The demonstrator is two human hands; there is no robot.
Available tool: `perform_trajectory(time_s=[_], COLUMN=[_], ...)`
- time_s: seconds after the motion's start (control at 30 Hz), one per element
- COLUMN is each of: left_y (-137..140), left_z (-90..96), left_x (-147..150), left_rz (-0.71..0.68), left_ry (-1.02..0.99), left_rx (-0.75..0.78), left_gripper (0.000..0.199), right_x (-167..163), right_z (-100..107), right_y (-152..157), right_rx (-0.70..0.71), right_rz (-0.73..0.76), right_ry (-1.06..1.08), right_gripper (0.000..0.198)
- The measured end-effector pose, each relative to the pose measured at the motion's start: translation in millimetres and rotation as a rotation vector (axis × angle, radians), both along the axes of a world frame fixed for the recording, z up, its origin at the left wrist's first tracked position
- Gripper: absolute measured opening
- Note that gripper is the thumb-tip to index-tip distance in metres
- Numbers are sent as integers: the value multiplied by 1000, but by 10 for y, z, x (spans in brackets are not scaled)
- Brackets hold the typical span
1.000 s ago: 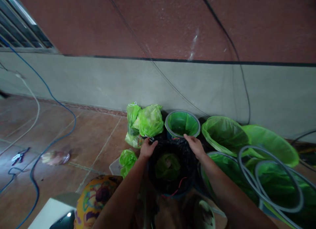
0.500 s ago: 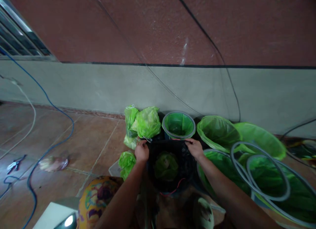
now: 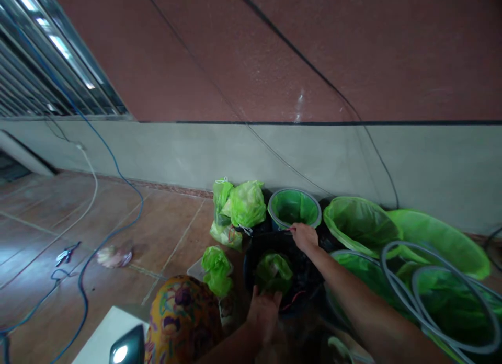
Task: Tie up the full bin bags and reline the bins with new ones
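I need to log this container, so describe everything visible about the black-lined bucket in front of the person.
The black-lined bucket stands upright on the tiled floor, its mouth open. A dark plastic liner covers its inside and rim; a thin red string lies at the near edge. A crumpled green bag sits inside. The right hand holds the far rim; the left hand touches the near rim.

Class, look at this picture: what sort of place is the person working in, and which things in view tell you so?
Probably a tiled porch or yard beside a house wall. The signs: a tiled floor, a two-tone painted wall with cables running across it, and a louvred window. Green-lined buckets and tied green bags stand along the wall.
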State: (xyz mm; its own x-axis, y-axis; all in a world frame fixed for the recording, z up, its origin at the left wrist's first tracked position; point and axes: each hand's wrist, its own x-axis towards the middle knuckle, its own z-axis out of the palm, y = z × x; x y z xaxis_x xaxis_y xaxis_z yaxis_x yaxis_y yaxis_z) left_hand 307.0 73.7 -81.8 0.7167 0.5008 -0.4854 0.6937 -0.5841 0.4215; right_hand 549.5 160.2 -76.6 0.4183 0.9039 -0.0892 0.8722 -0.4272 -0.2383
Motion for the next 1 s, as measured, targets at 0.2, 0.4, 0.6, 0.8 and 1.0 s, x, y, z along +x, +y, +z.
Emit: perform_trajectory(time_s=[0.2, 0.4, 0.6, 0.8, 1.0], left_y=[172, 303, 419, 586, 832], left_z=[61, 222, 342, 569, 865], left_x=[-32, -148, -141, -85, 18], left_rz=[12, 47, 253, 427, 288], left_ry=[8, -130, -311, -579, -575], left_rx=[80, 169, 99, 56, 115], left_gripper=[35, 33, 28, 26, 24], right_x=[45, -38, -82, -164, -250], right_z=[300, 479, 594, 921, 1144], right_y=[-194, -237, -194, -234, -402], right_rx=[150, 299, 408, 493, 439], right_rz=[-7, -35, -109, -171, 12], right_ry=[88, 289, 640, 982, 731], right_gripper=[26, 27, 21, 26, 33])
